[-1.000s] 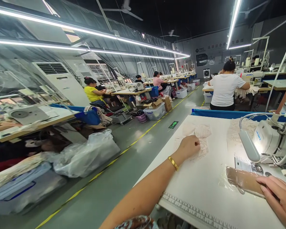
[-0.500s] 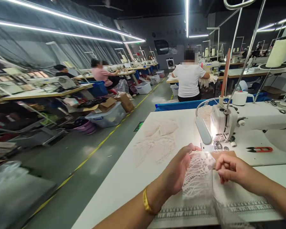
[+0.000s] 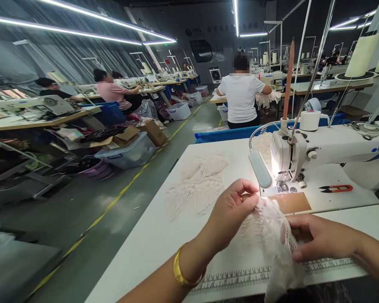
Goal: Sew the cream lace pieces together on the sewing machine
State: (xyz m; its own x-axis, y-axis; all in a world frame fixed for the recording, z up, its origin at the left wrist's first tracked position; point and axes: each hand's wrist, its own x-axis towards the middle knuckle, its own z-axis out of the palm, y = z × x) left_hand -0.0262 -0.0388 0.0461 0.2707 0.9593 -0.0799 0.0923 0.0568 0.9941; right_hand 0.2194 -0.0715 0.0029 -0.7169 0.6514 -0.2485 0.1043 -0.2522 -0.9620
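Observation:
A piece of white lace fabric (image 3: pixel 271 231) hangs between my hands in front of the sewing machine (image 3: pixel 331 147). My left hand (image 3: pixel 235 210) pinches its upper corner between thumb and fingers. Lower on the right, my right hand (image 3: pixel 318 237) has its fingers behind the lace's scalloped edge and the thumb in front. The fabric's lower end drops over the table's front edge, across the printed ruler (image 3: pixel 233 280). Just beyond my hands are the lit needle area and a brown plate (image 3: pixel 290 203) on the machine bed.
More lace pieces (image 3: pixel 198 181) lie flat on the white table (image 3: pixel 145 252) to the left. Orange-handled thread snips (image 3: pixel 336 189) rest on the machine bed. A lamp arm (image 3: pixel 260 168) stands beside the needle. A co-worker in a white shirt (image 3: pixel 244 99) sits ahead.
My left hand has turned from an open cradle under the lace to a pinch at its corner. My right hand has moved down along the edge. The lace now hangs lengthwise; the view has shifted slightly.

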